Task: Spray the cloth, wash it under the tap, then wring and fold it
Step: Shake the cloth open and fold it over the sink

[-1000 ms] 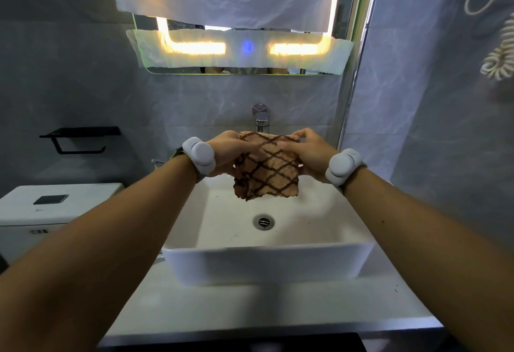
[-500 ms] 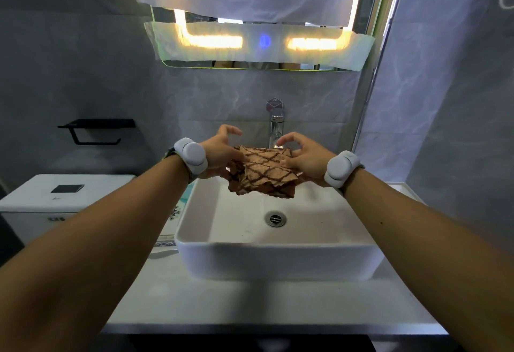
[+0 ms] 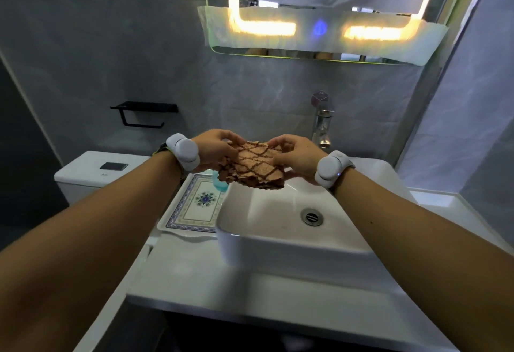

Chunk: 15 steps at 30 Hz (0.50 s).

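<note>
The brown lattice-patterned cloth (image 3: pixel 251 166) is held in the air between both hands, over the far left corner of the white rectangular ceramic basin (image 3: pixel 278 243). It touches neither the basin nor the white tabletop (image 3: pixel 222 290). It looks already doubled into a thick, ragged-edged pad, lying nearly flat with its long axis running left to right from one hand to the other.

The left hand (image 3: pixel 214 148) grips the cloth's left end, its fingers (image 3: pixel 229 137) curled over the far corner. The right hand (image 3: pixel 299 157) pinches the right end, its fingers (image 3: pixel 278 140) bent down onto the far edge and its thumb on top. The near edge hangs free toward the person, unsupported.

The chrome tap (image 3: pixel 322 126) stands behind and to the right of the right hand, and no water can be seen running from it.

Washing and wringing look finished, and this appears to be the folding step. A further fold would probably bring one end across to the other along that left-to-right axis.

If the cloth is to be set down, the left hand is nearer the patterned rectangular tray (image 3: pixel 194 209), which lies on the tabletop just beside the basin's left wall. A pale blue bottle (image 3: pixel 219 183) shows partly at the tray's far end, below the cloth.
</note>
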{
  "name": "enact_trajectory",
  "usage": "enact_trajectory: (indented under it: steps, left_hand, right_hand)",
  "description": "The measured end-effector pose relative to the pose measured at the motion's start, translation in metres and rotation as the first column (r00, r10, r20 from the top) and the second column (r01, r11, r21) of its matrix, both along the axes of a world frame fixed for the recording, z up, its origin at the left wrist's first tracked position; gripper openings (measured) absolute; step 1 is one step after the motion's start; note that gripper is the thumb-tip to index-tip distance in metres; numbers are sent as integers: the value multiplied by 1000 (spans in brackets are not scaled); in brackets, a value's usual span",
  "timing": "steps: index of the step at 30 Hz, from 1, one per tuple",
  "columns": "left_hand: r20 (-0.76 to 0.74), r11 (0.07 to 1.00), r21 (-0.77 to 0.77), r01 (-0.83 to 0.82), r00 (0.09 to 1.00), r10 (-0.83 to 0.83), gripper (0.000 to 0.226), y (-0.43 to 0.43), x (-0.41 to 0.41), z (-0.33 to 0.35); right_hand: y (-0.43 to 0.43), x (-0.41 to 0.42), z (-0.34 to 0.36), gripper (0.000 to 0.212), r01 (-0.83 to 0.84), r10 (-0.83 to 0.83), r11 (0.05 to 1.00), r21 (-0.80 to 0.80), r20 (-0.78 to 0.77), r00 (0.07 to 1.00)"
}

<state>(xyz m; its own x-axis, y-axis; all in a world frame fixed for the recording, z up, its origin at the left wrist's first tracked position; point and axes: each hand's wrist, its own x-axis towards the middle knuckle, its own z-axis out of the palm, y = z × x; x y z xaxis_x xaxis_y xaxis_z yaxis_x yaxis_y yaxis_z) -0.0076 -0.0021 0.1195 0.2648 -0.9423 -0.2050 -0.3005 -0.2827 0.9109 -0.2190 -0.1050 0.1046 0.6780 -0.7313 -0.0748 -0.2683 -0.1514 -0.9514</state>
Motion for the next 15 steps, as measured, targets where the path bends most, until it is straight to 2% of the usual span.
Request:
enact_trajectory:
  steps: [8, 15]
  left_hand:
    - [123, 997, 36, -65, 991, 60, 49, 25, 63, -23]
    - [136, 992, 55, -110, 985, 102, 62, 39, 103, -53]
  right_hand:
    - [15, 71, -20, 52, -45, 46, 998, 51, -21, 999]
    - [18, 125, -52, 50, -43, 51, 997, 67, -132, 990]
